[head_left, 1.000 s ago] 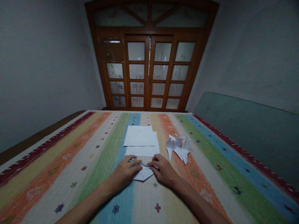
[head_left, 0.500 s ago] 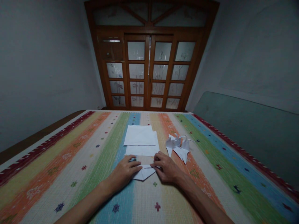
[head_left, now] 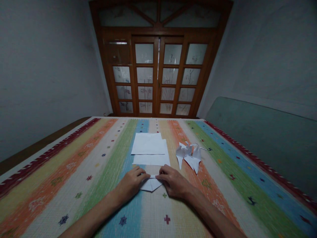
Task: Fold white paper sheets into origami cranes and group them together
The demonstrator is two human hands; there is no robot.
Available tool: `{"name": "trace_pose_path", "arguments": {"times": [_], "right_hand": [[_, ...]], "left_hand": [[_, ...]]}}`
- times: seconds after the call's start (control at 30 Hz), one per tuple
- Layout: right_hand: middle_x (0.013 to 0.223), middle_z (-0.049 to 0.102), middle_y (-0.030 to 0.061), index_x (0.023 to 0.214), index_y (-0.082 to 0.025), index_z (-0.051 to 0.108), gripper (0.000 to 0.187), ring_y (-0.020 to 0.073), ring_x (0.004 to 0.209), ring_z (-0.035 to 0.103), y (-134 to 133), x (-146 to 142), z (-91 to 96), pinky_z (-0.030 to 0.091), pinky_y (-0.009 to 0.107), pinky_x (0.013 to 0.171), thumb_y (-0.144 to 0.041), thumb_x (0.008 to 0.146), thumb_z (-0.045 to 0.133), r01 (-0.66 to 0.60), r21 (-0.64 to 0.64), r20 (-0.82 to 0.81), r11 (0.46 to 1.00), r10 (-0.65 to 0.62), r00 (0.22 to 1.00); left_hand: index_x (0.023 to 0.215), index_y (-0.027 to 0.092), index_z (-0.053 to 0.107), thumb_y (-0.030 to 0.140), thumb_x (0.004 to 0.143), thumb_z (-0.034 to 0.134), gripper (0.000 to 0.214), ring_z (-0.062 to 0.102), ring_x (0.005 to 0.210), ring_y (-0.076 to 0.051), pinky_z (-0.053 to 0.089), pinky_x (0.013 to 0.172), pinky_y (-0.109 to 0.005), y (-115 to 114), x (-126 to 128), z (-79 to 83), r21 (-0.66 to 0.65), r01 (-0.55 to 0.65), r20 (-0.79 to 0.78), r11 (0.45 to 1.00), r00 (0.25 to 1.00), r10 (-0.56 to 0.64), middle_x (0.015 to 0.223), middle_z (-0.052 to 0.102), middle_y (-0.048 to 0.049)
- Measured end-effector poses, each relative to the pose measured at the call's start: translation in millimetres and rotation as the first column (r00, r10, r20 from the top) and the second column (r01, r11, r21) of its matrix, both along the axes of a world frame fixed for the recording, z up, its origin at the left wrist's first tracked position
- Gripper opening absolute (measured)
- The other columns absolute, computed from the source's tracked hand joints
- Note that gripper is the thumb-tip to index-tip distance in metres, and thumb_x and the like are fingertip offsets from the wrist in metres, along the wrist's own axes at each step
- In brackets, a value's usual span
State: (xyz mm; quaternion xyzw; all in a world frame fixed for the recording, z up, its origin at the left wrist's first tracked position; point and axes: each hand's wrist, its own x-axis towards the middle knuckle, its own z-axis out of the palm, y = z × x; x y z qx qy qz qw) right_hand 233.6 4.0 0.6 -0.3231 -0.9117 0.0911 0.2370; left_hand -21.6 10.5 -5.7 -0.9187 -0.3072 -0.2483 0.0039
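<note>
A small folded piece of white paper (head_left: 151, 185) lies on the striped cloth between my hands. My left hand (head_left: 130, 182) rests on its left side with the fingers curled and pressed down on the fold. My right hand (head_left: 173, 182) presses on the paper's right upper edge, fingertips meeting those of the left hand. Just beyond my hands lies a stack of flat white sheets (head_left: 150, 149). To the right of the stack sit folded paper cranes (head_left: 189, 155).
The colourful striped cloth (head_left: 74, 178) covers a wide flat surface. A wooden door with frosted glass panes (head_left: 158, 72) stands behind it. A dark green padded panel (head_left: 262, 135) leans along the right wall. A wooden edge shows at the left.
My right hand has slid left along the paper's top edge until its fingertips meet those of my left hand. The paper piece looks slightly more covered.
</note>
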Motion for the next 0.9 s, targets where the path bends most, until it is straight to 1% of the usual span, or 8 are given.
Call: {"name": "trace_pose_path", "arguments": {"times": [0.13,0.2,0.37,0.53,0.6,0.73,0.83,0.9], "right_hand": [[0.097,0.063,0.0095,0.111,-0.018,0.071,0.031,0.0213,0.09,0.059,0.4,1.1,-2.3,0.049,0.029,0.075,-0.005,0.085,0.06,0.007,-0.023,-0.032,1.0,-0.008,0.999],[0.096,0.063,0.0092,0.108,-0.018,0.072,0.03,0.0212,0.089,0.059,0.5,0.9,-2.3,0.049,0.029,0.075,-0.004,0.084,0.061,0.007,-0.021,-0.022,1.0,-0.008,1.0],[0.094,0.062,0.0084,0.1,-0.018,0.072,0.025,0.0206,0.088,0.058,-0.5,-1.2,-1.0,0.048,0.029,0.075,-0.004,0.084,0.06,0.025,-0.011,0.009,1.0,-0.025,1.0],[0.096,0.061,0.0091,0.099,-0.016,0.071,0.02,0.0211,0.089,0.058,-3.4,-2.3,1.5,0.049,0.03,0.078,-0.008,0.086,0.059,0.04,-0.019,0.017,0.999,-0.04,0.999],[0.096,0.061,0.0091,0.101,-0.016,0.071,0.019,0.021,0.089,0.058,-4.4,-2.2,2.8,0.049,0.031,0.078,-0.011,0.088,0.058,0.037,-0.024,0.01,0.999,-0.037,0.999],[0.096,0.061,0.0086,0.1,-0.017,0.071,0.018,0.0206,0.089,0.058,-5.9,-1.8,5.7,0.049,0.031,0.079,-0.011,0.089,0.059,0.037,-0.052,-0.001,0.998,-0.037,0.999],[0.099,0.061,0.0084,0.097,-0.017,0.071,0.014,0.022,0.091,0.058,-6.6,-1.1,8.1,0.05,0.032,0.081,-0.017,0.083,0.07,0.041,-0.096,-0.009,0.995,-0.042,0.999],[0.1,0.061,0.0082,0.097,-0.017,0.071,0.021,0.0229,0.092,0.059,-6.8,-0.4,9.6,0.05,0.033,0.081,-0.024,0.078,0.078,0.033,-0.128,-0.015,0.991,-0.036,0.999]], "left_hand": [[0.103,0.018,0.072,0.007,0.094,0.059,0.019,0.062,0.086,-0.021,0.053,0.074,-0.03,1.1,-0.2,2.0,-0.099,-0.046,0.079,0.994,0.995,0.054,0.092,0.069,-0.0064],[0.099,0.018,0.072,0.008,0.094,0.06,0.017,0.062,0.085,-0.021,0.053,0.072,-0.03,1.5,-0.5,3.3,-0.087,-0.033,0.083,0.996,0.996,0.041,0.091,0.068,-0.0063],[0.105,0.016,0.069,0.009,0.095,0.054,0.02,0.06,0.096,-0.026,0.056,0.079,-0.038,-1.3,0.9,5.0,0.097,0.034,-0.062,0.995,0.998,-0.028,0.106,0.068,-0.0119],[0.12,0.013,0.063,0.008,0.098,0.045,0.028,0.06,0.101,-0.027,0.057,0.084,-0.042,-10.7,7.7,8.6,0.221,0.102,-0.095,0.97,0.992,-0.083,0.115,0.068,-0.0141],[0.117,0.015,0.064,0.009,0.099,0.045,0.027,0.061,0.099,-0.026,0.057,0.083,-0.04,-15.1,9.6,11.4,0.197,0.145,-0.099,0.97,0.987,-0.128,0.112,0.07,-0.0125],[0.114,0.016,0.065,0.015,0.094,0.054,0.022,0.06,0.106,-0.028,0.056,0.089,-0.042,-22.1,10.2,17.5,0.048,0.18,-0.06,0.982,0.982,-0.177,0.115,0.069,-0.0124],[0.113,0.017,0.066,0.026,0.091,0.065,0.024,0.06,0.108,-0.029,0.055,0.092,-0.045,-23.3,9.8,19.1,-0.037,0.175,-0.037,0.984,0.984,-0.176,0.116,0.07,-0.0114],[0.111,0.018,0.067,0.027,0.091,0.067,0.022,0.061,0.107,-0.028,0.056,0.09,-0.044,-22.6,10.1,18.5,-0.042,0.16,-0.025,0.986,0.987,-0.161,0.113,0.072,-0.0098]]}}
